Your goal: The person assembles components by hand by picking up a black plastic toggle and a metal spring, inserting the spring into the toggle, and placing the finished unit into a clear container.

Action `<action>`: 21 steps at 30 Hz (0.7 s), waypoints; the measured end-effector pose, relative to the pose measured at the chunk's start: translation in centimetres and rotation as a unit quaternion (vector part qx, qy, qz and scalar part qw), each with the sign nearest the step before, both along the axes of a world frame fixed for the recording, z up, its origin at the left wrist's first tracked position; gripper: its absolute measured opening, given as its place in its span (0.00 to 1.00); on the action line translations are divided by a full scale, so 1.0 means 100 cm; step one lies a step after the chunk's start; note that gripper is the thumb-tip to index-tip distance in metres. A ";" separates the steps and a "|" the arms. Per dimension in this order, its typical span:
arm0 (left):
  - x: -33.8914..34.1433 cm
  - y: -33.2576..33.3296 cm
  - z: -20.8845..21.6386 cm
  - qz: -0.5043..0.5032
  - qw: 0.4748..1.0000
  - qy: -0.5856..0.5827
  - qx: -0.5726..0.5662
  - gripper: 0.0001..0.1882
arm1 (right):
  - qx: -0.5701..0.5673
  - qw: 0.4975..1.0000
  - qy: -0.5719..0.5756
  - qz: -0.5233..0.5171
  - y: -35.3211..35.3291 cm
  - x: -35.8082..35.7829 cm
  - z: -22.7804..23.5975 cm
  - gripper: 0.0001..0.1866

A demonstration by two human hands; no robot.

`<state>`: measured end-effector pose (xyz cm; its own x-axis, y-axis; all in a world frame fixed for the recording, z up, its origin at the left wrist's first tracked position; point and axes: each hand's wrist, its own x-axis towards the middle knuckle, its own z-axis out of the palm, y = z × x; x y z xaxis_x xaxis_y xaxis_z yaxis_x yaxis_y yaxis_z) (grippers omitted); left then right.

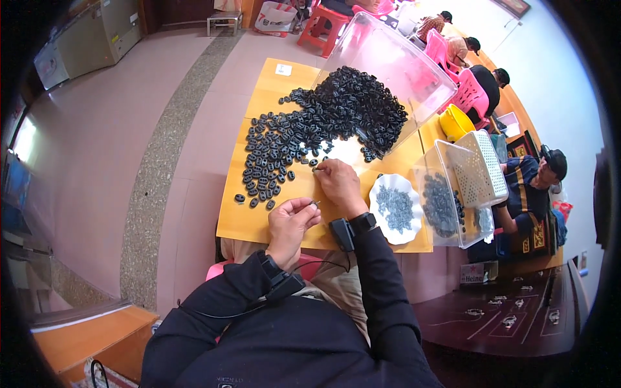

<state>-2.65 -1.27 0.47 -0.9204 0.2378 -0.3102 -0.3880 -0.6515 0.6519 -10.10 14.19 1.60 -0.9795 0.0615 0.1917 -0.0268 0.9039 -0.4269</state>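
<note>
Many small black oval pieces with two holes [275,152] lie spread over the yellow table [259,84], heaped toward its far side. My left hand [291,226] is closed near the table's front edge, thumb and forefinger pinching a small thing with a thin shiny end [315,204]; its kind is too small to make out. Farther forward and to the right, my right hand [341,185] reaches to the near edge of the spread. Its fingertips are pinched on a black two-hole piece, mostly hidden by the fingers.
A white scalloped dish [374,226] of small grey parts stands right of my right wrist. Beyond it are a clear bin [446,240] with dark pieces and a white perforated basket [482,169]. A large clear tub [430,71] lies behind the heap. Other people sit along the right.
</note>
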 end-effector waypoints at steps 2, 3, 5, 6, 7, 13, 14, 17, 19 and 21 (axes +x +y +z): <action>0.000 -0.001 0.000 0.000 1.000 0.000 0.001 0.09 | -0.027 0.999 -0.036 0.012 0.000 0.000 0.003 0.11; 0.000 0.000 0.000 -0.001 1.000 0.000 -0.002 0.09 | -0.054 0.998 -0.022 0.012 -0.001 0.002 0.006 0.11; 0.000 0.000 0.000 -0.001 1.000 0.001 -0.005 0.09 | -0.081 0.997 -0.007 0.011 -0.002 0.001 0.006 0.11; 0.000 0.000 0.000 -0.002 1.000 0.001 -0.007 0.09 | -0.052 0.998 0.026 0.016 -0.004 -0.001 0.003 0.11; 0.000 0.001 0.000 -0.002 1.000 0.002 -0.010 0.09 | -0.024 0.998 0.058 0.021 -0.004 -0.003 0.001 0.11; -0.001 0.000 -0.001 -0.003 1.000 -0.004 -0.009 0.08 | 0.015 0.999 -0.013 0.029 -0.007 -0.014 0.006 0.11; -0.001 0.000 0.000 -0.003 1.000 -0.004 -0.009 0.08 | 0.015 0.999 -0.013 0.029 -0.006 -0.015 0.005 0.11; -0.001 0.000 0.000 -0.003 1.000 -0.002 -0.007 0.08 | -0.004 0.999 0.011 0.031 -0.003 -0.017 -0.001 0.10; -0.001 0.000 0.000 -0.002 1.000 -0.003 -0.005 0.08 | 0.004 0.999 0.006 0.033 -0.001 -0.016 -0.001 0.09; 0.000 0.000 0.001 -0.005 1.000 0.000 0.000 0.07 | -0.086 0.995 0.038 0.040 0.004 -0.010 -0.007 0.09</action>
<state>-2.70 -1.31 0.55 -0.9176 0.2481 -0.3105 -0.3955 -0.6478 0.6511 -11.06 14.60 0.94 -0.9658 0.0214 0.2582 -0.1340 0.8117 -0.5684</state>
